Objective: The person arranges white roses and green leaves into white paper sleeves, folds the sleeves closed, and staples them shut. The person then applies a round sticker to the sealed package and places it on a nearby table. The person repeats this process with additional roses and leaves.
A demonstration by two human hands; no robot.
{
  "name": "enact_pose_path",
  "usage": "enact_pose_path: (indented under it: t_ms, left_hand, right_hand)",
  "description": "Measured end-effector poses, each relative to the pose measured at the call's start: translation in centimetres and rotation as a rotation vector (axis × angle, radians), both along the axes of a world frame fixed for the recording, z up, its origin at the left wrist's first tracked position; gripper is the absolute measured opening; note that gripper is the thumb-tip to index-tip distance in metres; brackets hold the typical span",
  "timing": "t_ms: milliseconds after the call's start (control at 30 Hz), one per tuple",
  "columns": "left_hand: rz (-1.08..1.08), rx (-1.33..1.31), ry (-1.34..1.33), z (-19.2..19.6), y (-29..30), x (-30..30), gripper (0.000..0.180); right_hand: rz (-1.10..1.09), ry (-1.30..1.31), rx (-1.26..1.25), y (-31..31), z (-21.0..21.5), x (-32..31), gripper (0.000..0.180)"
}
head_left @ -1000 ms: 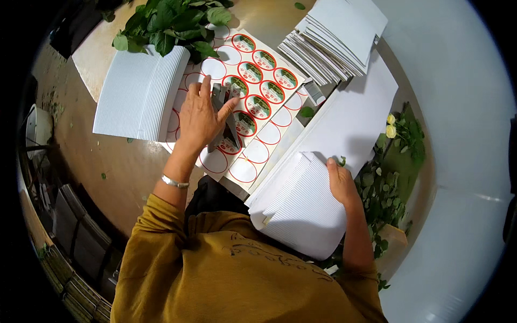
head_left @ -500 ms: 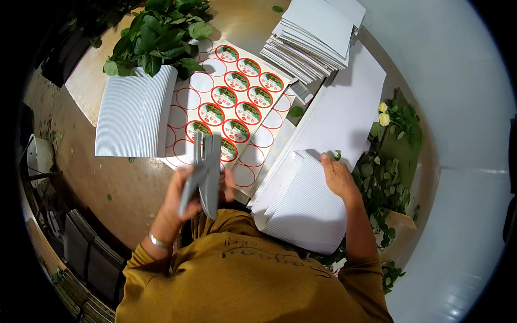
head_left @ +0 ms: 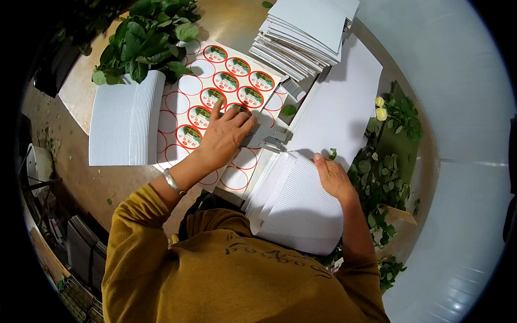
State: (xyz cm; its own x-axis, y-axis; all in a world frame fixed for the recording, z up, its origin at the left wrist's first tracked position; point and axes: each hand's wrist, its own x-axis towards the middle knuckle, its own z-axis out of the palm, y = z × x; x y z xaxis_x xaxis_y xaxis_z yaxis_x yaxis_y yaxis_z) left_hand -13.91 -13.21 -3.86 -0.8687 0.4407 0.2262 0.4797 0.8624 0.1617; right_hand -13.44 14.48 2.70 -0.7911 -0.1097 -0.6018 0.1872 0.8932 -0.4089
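My left hand [head_left: 222,137] is closed round a grey stapler [head_left: 265,138], above a sheet of round red-and-green stickers [head_left: 189,136]. The stapler's jaw end meets the upper edge of a white corrugated paper wrap [head_left: 304,207], folded round close to my body; whether the jaws press together cannot be made out. My right hand [head_left: 335,178] grips that wrap at its upper right edge, thumb on top and the other fingers mostly hidden behind. A small green leaf tip [head_left: 333,154] pokes out beside the thumb.
At the left, a bundle of leafy stems [head_left: 137,40] is wrapped in white corrugated paper [head_left: 124,121]. Stacked white sheets [head_left: 301,37] stand at the back. Flat white paper [head_left: 344,97] lies beyond my right hand. Cream roses [head_left: 381,113] and loose foliage [head_left: 385,180] are on the right. A small staple box [head_left: 292,89] lies between.
My left hand has swung right and forward with the stapler, from over the table's front to the wrap's upper edge. My right hand keeps its hold on the wrap.
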Motion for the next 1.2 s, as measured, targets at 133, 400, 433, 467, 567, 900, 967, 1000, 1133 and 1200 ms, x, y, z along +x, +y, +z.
enact_pose_path:
  t_ms: [133,400,433,467,567,900,967,1000,1133,1200]
  left_hand:
    - [0.014,0.037,-0.036,-0.4,1.6,-0.8,0.049]
    - [-0.113,0.1,-0.001,-1.5,2.4,-1.7,0.048]
    - [-0.128,0.114,0.023,-1.6,2.4,-1.8,0.049]
    - [-0.128,0.125,0.012,-1.5,2.5,-1.9,0.052]
    - [-0.112,0.163,-0.01,-1.7,2.8,-2.0,0.06]
    - [-0.329,0.056,-0.191,-2.0,1.5,-3.8,0.032]
    - [-0.331,0.029,-0.197,-2.2,1.4,-3.5,0.031]
    - [-0.297,0.051,-0.208,-2.2,1.5,-3.1,0.033]
    - [-0.151,0.093,-0.075,-2.1,2.4,-1.1,0.05]
    - [-0.095,0.123,-0.113,-1.3,2.1,-0.7,0.068]
  right_hand:
    - [0.026,0.034,-0.024,0.3,-0.3,0.1,0.066]
    - [0.058,0.047,-0.009,0.0,0.1,0.2,0.065]
    - [0.058,0.047,-0.015,0.1,0.0,0.2,0.065]
    - [0.056,0.045,-0.013,0.1,0.0,0.2,0.066]
    - [0.042,0.037,-0.01,0.3,-0.2,0.2,0.067]
    - [-0.007,0.122,-0.039,0.5,-1.3,0.6,0.064]
    - [-0.034,0.166,-0.032,0.5,-1.7,0.9,0.063]
    - [-0.044,0.187,-0.022,0.5,-1.8,1.0,0.063]
    - [-0.093,0.41,-0.155,0.5,-2.3,1.8,0.049]
    - [-0.131,0.533,-0.223,0.4,-2.1,2.4,0.04]
